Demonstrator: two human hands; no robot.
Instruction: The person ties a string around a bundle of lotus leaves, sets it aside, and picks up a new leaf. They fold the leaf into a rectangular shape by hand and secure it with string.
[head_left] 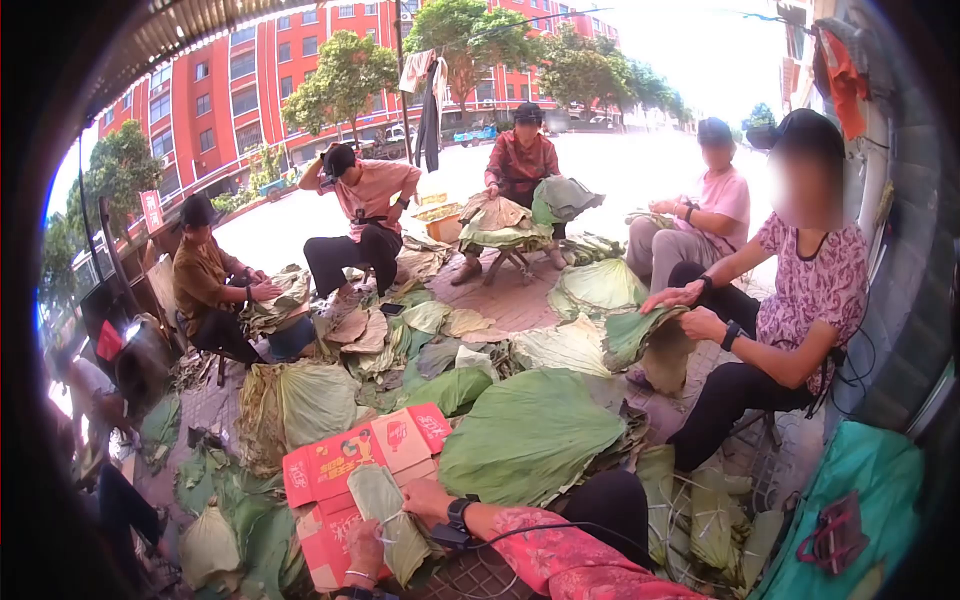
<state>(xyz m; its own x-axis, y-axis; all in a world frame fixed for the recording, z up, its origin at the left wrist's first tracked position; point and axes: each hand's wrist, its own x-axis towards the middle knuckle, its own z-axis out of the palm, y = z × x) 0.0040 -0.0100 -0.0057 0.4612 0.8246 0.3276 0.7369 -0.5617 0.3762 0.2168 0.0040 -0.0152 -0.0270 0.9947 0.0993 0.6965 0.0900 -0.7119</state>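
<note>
A folded pale green leaf bundle point(398, 548) is held upright over a flattened red cardboard box point(330, 470). A thin white string seems to cross its middle. My left hand point(364, 548) is closed at the bundle's left edge, near the string. From the right, my right hand point(428, 502) has its fingers curled on the bundle's right side; some fingertips are hidden. Just beyond, a large green leaf point(530, 435) lies spread on a pile of leaves.
Dried leaves point(295, 405) cover the brick ground. Several people sit around the pile, handling leaves. At right, one person's hand point(705, 325) holds a green leaf. Tied leaf bundles point(715, 520) lie at lower right beside a teal sack point(850, 500). A phone point(392, 309) rests on the leaves.
</note>
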